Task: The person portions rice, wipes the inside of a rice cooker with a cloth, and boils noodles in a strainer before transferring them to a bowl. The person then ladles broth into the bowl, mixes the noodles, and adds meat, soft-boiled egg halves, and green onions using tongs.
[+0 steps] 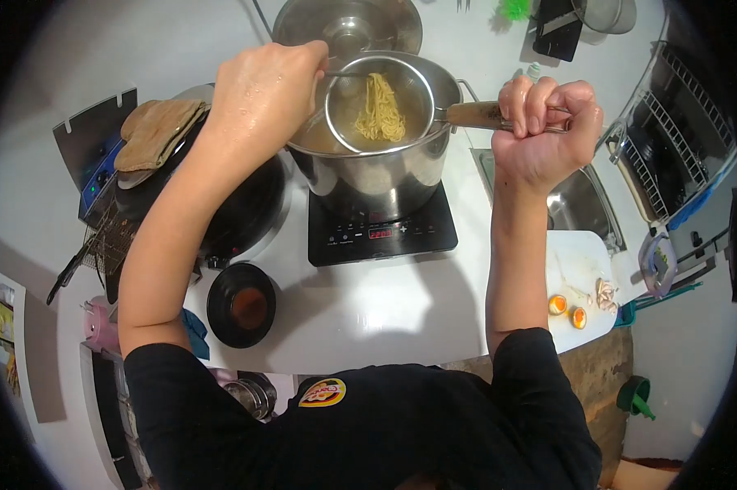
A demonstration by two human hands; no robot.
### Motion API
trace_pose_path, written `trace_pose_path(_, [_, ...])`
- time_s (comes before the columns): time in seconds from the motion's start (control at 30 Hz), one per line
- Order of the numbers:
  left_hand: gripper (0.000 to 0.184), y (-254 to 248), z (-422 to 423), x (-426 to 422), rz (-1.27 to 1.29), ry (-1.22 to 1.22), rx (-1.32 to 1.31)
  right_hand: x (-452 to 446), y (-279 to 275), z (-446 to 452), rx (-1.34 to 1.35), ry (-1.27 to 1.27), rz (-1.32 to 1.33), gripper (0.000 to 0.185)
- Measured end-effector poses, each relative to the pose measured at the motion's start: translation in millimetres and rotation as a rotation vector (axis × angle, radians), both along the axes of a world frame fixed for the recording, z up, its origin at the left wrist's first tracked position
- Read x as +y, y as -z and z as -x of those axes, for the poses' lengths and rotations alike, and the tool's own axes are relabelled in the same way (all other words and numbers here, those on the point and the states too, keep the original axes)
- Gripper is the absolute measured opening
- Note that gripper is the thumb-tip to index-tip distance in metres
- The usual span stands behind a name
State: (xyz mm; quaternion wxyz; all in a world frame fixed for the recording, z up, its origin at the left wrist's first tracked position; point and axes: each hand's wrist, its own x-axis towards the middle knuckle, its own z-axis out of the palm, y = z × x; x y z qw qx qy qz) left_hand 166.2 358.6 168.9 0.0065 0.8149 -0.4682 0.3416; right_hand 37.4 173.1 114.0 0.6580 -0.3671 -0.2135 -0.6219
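Note:
My right hand (545,131) is wrapped round the wooden handle of a round strainer (473,115). The strainer's ring is over the mouth of a steel pot (368,184). Yellow noodles (380,114) hang and bunch within that ring, their upper end at a thin dark utensil (348,74) that looks like chopsticks. Closed around the utensil's other end, my left hand (272,86) is above the pot's left rim; its fingertips are mostly hidden. Cloudy liquid shows in the pot, which stands on a black induction cooker (383,250) with a lit red display.
A black bowl (242,305) with brown liquid sits at front left. On the right, a white cutting board (576,253) carries egg halves and pale slices beside a sink (581,208). A large steel bowl (348,24) is behind the pot. Brown mitts (160,135) lie at left.

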Motion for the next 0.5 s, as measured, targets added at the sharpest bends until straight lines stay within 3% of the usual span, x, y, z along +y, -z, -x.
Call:
trace_pose_path(0.2, [0.012,-25,50,65,-0.010,-0.114,0.138,3,-7,-22,0.096,-0.023,-0.128,0.023])
trace_pose_path(0.27, [0.013,-27,63,102,0.193,-0.085,0.072,1,-18,-21,0.112,0.047,-0.157,0.027])
trace_pose_path(0.37, [0.012,-37,101,157,0.452,-0.241,0.317,0,-39,4,-0.024,-0.003,-0.122,0.033])
trace_pose_path(0.47, [0.010,-30,122,206,0.551,-0.357,0.172,11,-28,-15,-0.024,-0.005,-0.170,0.031])
trace_pose_path(0.5, [0.010,-27,128,220,0.552,-0.415,0.155,12,-19,-40,0.095,0.122,-0.239,0.028])
